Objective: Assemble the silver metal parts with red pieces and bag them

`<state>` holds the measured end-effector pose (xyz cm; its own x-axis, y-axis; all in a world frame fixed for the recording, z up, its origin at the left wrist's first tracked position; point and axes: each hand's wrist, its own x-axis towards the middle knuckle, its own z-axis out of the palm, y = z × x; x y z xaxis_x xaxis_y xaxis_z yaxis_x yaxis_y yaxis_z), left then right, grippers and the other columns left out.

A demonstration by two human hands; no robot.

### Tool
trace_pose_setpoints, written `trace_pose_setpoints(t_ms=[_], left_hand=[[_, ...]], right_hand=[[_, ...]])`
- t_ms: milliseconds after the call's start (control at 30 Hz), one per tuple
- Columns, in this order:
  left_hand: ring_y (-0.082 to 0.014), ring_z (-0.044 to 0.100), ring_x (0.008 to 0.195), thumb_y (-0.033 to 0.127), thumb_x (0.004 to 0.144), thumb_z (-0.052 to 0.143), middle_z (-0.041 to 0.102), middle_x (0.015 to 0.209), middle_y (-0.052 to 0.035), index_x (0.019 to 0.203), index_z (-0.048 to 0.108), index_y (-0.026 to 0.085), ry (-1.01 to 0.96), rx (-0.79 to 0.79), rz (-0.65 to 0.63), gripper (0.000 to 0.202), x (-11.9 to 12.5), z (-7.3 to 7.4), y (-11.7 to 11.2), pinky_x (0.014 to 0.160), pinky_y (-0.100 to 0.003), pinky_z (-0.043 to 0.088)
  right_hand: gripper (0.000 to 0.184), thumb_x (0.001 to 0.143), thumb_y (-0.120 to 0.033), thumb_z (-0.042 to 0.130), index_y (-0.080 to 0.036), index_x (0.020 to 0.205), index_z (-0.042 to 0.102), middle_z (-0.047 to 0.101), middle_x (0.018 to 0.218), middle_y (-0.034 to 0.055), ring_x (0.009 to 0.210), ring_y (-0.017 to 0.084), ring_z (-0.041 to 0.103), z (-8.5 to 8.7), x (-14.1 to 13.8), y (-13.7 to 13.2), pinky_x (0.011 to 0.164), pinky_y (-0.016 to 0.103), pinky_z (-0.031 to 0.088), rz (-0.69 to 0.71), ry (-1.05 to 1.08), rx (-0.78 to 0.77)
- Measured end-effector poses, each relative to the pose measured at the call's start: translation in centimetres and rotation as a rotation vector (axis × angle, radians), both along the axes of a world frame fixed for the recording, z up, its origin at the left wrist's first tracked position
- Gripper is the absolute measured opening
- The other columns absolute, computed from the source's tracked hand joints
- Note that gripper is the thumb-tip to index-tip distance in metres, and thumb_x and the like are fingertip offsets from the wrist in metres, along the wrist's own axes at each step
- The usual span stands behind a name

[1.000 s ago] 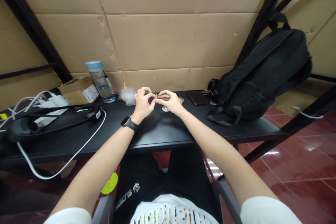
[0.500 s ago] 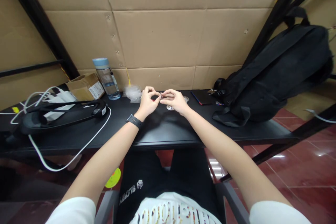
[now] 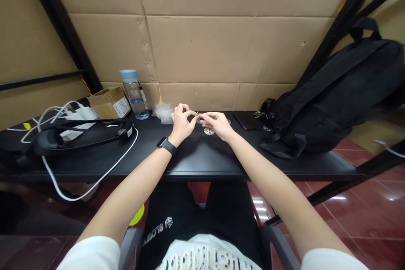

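My left hand [image 3: 181, 121], with a black watch on its wrist, and my right hand [image 3: 217, 123] meet above the black table [image 3: 196, 160] near its far edge. The fingertips of both are pinched together on a tiny thin metal piece [image 3: 198, 114] held between them; what it is I cannot make out. A small round silver disc [image 3: 209, 131] lies on the table just under my right hand. A crumpled clear plastic bag [image 3: 163, 112] sits just left of my left hand.
A water bottle [image 3: 134, 94] with a blue cap and a small cardboard box [image 3: 110, 102] stand at the back left. A black headset [image 3: 79, 133] with white cable [image 3: 95, 177] lies at left. A black backpack [image 3: 332, 101] and a dark phone [image 3: 248, 120] are at right. Cardboard wall behind.
The view has shifted a little, so everything sits further right in the picture. Both hands stay pinched together over the same spot, with only small finger movements.
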<state>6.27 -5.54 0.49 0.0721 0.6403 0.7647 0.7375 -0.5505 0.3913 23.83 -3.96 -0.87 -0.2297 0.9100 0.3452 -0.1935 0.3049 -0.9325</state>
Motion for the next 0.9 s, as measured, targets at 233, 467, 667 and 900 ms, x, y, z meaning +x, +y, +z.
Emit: trace_pose_setpoints(t_ms=[233, 467, 667, 900], left_hand=[[-0.0288, 0.052, 0.107, 0.028, 0.088, 0.073, 0.054, 0.103, -0.0078, 0.085, 0.077, 0.025, -0.001, 0.013, 0.008, 0.006, 0.39, 0.09, -0.31, 0.094, -0.048, 0.04], [-0.0292, 0.051, 0.11, 0.029, 0.089, 0.071, 0.057, 0.105, -0.0088, 0.086, 0.077, 0.025, 0.084, 0.028, 0.047, 0.008, 0.3, 0.35, -0.68, 0.091, -0.045, 0.038], [-0.0302, 0.05, 0.113, 0.028, 0.09, 0.07, 0.058, 0.107, -0.009, 0.086, 0.077, 0.025, 0.169, 0.062, 0.03, 0.009, 0.21, 0.08, -0.56, 0.092, -0.045, 0.036], [-0.0298, 0.053, 0.11, 0.028, 0.088, 0.072, 0.058, 0.106, -0.0089, 0.086, 0.076, 0.024, 0.125, 0.054, 0.037, 0.006, 0.4, -0.34, -0.33, 0.091, -0.045, 0.037]], right_hand=[[0.047, 0.064, -0.052, 0.091, -0.018, 0.092, 0.078, 0.08, 0.089, 0.0096, 0.083, 0.025, 0.078, -0.58, 0.14, 0.65, 0.071, 0.033, 0.061, -0.052, -0.009, 0.038], [0.045, 0.063, -0.054, 0.091, -0.016, 0.086, 0.08, 0.08, 0.084, 0.0095, 0.081, 0.027, 0.079, -0.2, 0.36, 0.38, 0.062, 0.029, 0.058, -0.062, -0.072, 0.079], [0.048, 0.066, -0.061, 0.085, -0.017, 0.084, 0.077, 0.079, 0.082, 0.0097, 0.078, 0.028, 0.079, -0.47, 0.55, 0.94, 0.061, 0.03, 0.058, -0.116, -0.15, 0.125], [0.043, 0.08, -0.06, 0.074, -0.018, 0.084, 0.069, 0.076, 0.081, 0.0081, 0.077, 0.025, 0.078, -0.35, 0.32, 0.54, 0.07, 0.034, 0.061, -0.176, -0.272, 0.271]])
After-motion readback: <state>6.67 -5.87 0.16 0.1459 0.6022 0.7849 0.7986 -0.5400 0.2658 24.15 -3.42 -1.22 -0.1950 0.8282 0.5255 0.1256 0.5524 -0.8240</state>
